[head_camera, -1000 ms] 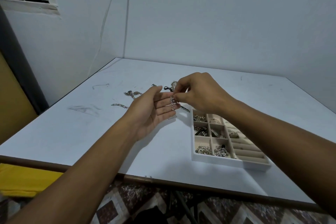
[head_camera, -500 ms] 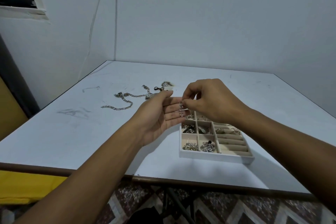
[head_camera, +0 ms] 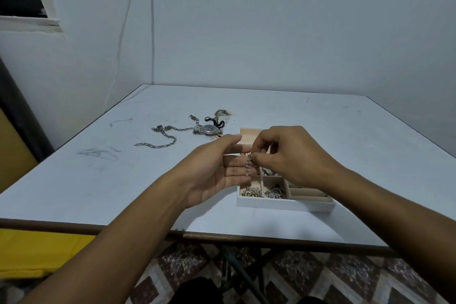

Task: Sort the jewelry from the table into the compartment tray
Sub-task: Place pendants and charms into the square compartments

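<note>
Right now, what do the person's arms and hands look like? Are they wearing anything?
Both arms are bare: no sleeves show on the left forearm or the right forearm anywhere in view. The left hand and the right hand wear no gloves, and I can see no rings, bracelets or wristwatch on them.

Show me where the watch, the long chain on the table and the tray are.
Watch (head_camera: pixel 210 128): head view, on its dark dial.
Chain (head_camera: pixel 158 147): head view, on its near stretch.
Tray (head_camera: pixel 283 205): head view, on its white front wall.
</note>
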